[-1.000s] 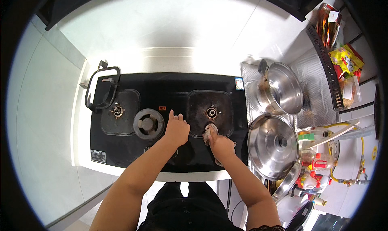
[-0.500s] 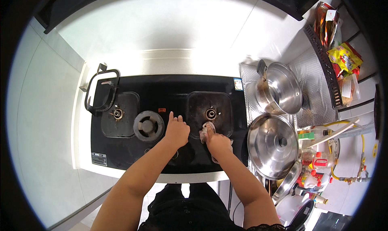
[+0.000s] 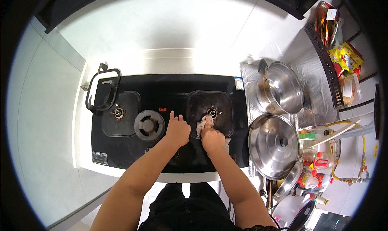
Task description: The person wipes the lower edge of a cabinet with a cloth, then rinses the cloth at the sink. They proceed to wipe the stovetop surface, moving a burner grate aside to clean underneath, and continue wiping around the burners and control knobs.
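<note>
From the head view I look straight down on a black glass stove (image 3: 161, 150) set in a white counter (image 3: 48, 122). The right hand (image 3: 211, 137) presses a pale cloth (image 3: 201, 126) on the square tray of the right burner (image 3: 211, 112). The fingers are curled over the cloth and hold it bunched, with the forefinger stretched toward the burner centre. One second ago this hand lay lower, at the front edge of that tray; now it has come up, and the cloth touches the burner ring. I judge that the wiping has gone from the flat glass to the dirt around the burner itself.

The left hand (image 3: 177, 130) rests flat on the glass between the two burners, fingers open and holding nothing. It has hardly shifted, so I think it only steadies the body.

A round burner cap (image 3: 148, 125) lies loose on the glass just beside the left hand, and a black pot support (image 3: 103, 89) stands tilted at the far left, off the left burner (image 3: 118, 113). To the right of the stove there are a steel pot (image 3: 283, 87) and a steel lid (image 3: 274, 144), well apart from the cloth.
</note>
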Available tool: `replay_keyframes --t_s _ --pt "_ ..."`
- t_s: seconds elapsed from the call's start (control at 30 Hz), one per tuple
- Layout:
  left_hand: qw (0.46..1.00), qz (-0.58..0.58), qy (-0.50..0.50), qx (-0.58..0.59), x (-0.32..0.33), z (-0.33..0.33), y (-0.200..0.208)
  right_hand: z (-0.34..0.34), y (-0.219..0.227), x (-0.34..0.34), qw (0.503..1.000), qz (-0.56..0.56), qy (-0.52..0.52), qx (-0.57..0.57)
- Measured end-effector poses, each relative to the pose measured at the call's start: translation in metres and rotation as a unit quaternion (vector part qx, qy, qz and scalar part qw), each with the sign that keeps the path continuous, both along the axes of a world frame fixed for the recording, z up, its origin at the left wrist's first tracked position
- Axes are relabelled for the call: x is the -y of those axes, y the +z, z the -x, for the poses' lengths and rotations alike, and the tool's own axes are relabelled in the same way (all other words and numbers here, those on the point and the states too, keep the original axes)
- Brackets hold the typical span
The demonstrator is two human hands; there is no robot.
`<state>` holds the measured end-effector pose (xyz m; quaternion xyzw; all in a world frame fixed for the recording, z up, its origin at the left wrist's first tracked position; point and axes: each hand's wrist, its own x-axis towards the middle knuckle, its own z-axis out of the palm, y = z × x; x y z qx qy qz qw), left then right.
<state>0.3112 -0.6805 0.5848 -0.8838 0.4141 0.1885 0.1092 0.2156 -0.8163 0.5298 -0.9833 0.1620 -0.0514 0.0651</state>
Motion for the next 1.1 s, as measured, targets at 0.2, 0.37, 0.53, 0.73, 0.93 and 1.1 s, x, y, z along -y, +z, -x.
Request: replay_keyframes --t_s 0.2,0.37,0.53,0.73,0.93,1.1 --pt "1.0 0.017 -0.002 -0.002 -0.001 0.0 0.007 -0.048 0.033 -0.001 0.978 -0.129 -0.073 -0.145" --pt "0.999 0.044 0.013 0.007 -0.009 0.001 -0.001 -0.03 0.029 -0.018 0.976 -0.142 -0.101 -0.127" --pt "0.993 0.106 0.008 0.048 -0.012 0.005 -0.012 -0.045 0.017 -0.01 0.982 -0.12 -0.099 -0.111" --pt "0.996 0.079 0.019 0.035 -0.011 0.005 -0.012 -0.011 0.031 -0.006 0.978 -0.123 -0.088 -0.147" --pt "1.0 -0.003 0.014 -0.011 -0.001 0.001 0.005 0.018 0.02 0.04 0.997 -0.058 -0.028 -0.044" --pt "1.0 0.018 0.007 0.0 -0.005 0.004 -0.001 0.014 0.006 0.025 0.997 -0.016 -0.046 0.064"
